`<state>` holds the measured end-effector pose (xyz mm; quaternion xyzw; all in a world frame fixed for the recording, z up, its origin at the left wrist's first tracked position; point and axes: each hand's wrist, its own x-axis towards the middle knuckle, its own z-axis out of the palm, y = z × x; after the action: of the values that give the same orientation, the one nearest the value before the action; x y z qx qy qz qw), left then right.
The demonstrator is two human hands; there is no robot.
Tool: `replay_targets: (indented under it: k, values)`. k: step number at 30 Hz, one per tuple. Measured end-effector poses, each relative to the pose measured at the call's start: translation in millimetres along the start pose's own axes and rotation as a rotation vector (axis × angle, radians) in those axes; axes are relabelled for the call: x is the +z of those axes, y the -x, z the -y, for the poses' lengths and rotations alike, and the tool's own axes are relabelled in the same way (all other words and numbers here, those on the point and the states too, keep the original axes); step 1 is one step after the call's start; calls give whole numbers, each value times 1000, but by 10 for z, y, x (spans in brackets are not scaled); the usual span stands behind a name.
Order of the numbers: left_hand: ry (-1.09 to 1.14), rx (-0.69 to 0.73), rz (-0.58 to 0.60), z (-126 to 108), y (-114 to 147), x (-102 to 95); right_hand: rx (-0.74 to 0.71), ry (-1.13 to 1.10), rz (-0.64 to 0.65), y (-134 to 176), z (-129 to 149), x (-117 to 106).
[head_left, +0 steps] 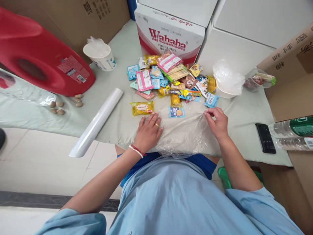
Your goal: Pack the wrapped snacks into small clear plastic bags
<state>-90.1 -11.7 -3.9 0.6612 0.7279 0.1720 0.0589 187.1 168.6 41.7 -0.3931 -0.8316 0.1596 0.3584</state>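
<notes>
A clear plastic bag lies spread over the front of the cloth-covered table, part of it hanging past the edge. My right hand pinches its upper right corner between thumb and fingers. Flat on the left side of the bag rests my left hand, fingers stretched out. Just beyond those fingertips is a yellow snack packet. A small blue snack packet sits between the hands, and another blue packet is near my right fingertips. Behind them is a heap of wrapped snacks.
A roll of plastic film juts over the front edge at left. Beyond it stand a red jug and a paper cup. At right are a bag-lined white bowl, a black phone and bottles. A Wahaha carton closes the back.
</notes>
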Motion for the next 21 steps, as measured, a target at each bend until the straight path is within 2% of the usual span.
replay_targets:
  k: [2,4,7,9,11,13,16,18,21]
  values:
    - [0,32,-9,5,-88,49,67,19,-25,126,-100,-26]
    - [12,54,-9,30,-194,70,179,44,11,271,-236,-23]
    - [44,76,10,68,-351,8,288,112,27,419,-325,-24]
    - [67,73,2,43,-408,-92,236,159,-47,458,-207,-48]
    - [70,43,-60,-52,-400,-201,107,155,-78,485,45,-53]
    - [75,16,-136,-203,-328,-270,-46,91,28,541,350,13]
    - [101,29,-123,-408,-170,-225,-203,12,338,701,699,261]
    - [70,19,-59,-436,-86,-120,-214,-4,498,816,792,429]
    - [0,-19,11,-284,-30,21,-147,-103,612,854,762,491]
